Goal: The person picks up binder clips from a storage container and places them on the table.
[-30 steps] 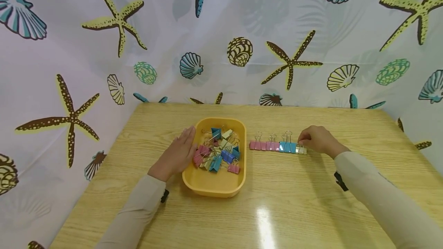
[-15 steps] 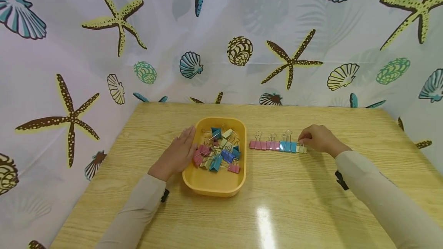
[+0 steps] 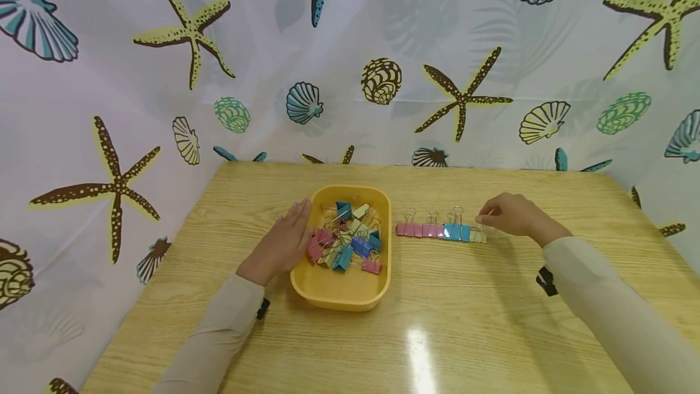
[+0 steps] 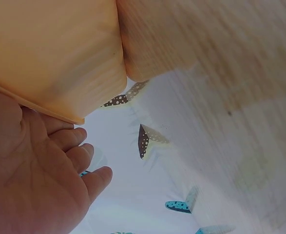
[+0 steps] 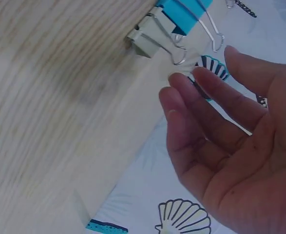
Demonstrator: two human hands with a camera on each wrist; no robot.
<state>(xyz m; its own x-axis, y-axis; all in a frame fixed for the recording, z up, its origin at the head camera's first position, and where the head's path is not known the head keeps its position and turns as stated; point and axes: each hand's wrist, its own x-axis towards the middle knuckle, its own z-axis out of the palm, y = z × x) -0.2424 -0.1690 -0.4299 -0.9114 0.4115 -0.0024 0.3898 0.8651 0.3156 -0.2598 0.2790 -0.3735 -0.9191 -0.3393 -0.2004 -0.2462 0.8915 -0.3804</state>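
My left hand (image 3: 277, 242) lies with straight fingers along the left rim of the yellow tray (image 3: 339, 306); its palm shows below the tray wall in the left wrist view. Binder clips in pink, blue, teal and cream are heaped inside, among them a blue binder clip (image 3: 361, 247). To the right, binder clips stand in a row: pink binder clips (image 3: 410, 230), a light blue binder clip (image 3: 456, 233) and a cream binder clip (image 5: 152, 36) at the right end. My right hand (image 3: 514, 214) is just off that cream clip, fingers loosely bent and parted, holding nothing.
The wooden table (image 3: 465, 321) reaches back to a white curtain (image 3: 339, 126) printed with starfish and shells. The row of clips stands close beside the tray's right wall.
My right hand has let go of the cream binder clip and drawn back slightly up and to the right. The clip stays at the row's end. My left hand keeps its place.
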